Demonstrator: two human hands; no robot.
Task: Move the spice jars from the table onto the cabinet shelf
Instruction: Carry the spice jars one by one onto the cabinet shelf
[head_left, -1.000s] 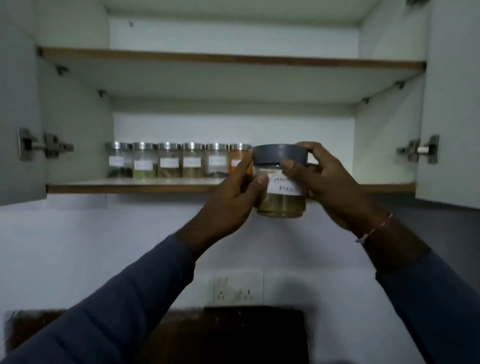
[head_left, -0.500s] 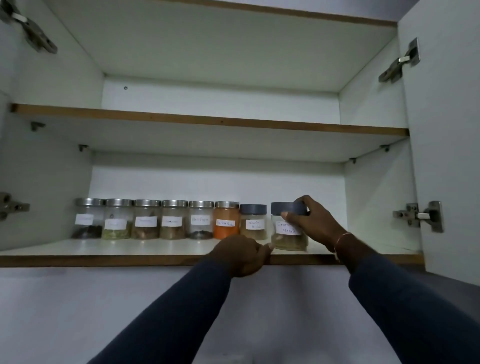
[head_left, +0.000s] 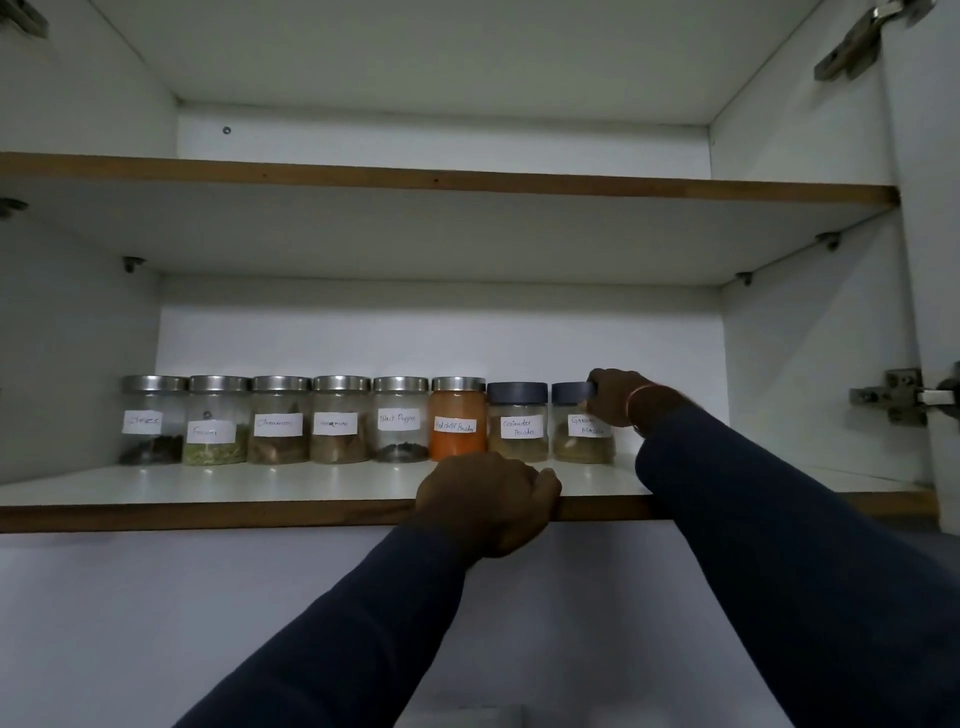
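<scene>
Several labelled spice jars stand in a row at the back of the lower cabinet shelf (head_left: 260, 491). The rightmost one, the garam masala jar (head_left: 579, 441) with a dark grey lid, stands on the shelf next to the coriander powder jar (head_left: 517, 426). My right hand (head_left: 615, 397) grips the garam masala jar's lid from the right side. My left hand (head_left: 488, 501) rests curled on the shelf's front edge, below the orange red chilli powder jar (head_left: 457, 423), and holds nothing.
The upper shelf (head_left: 441, 179) is bare. The open right cabinet door (head_left: 930, 260) with its hinges stands close to my right arm. Free shelf space lies to the right of the last jar and in front of the row.
The garam masala jar went from both hands in front of the shelf onto the shelf, then back into line with the row. My left hand let go and dropped to the shelf edge.
</scene>
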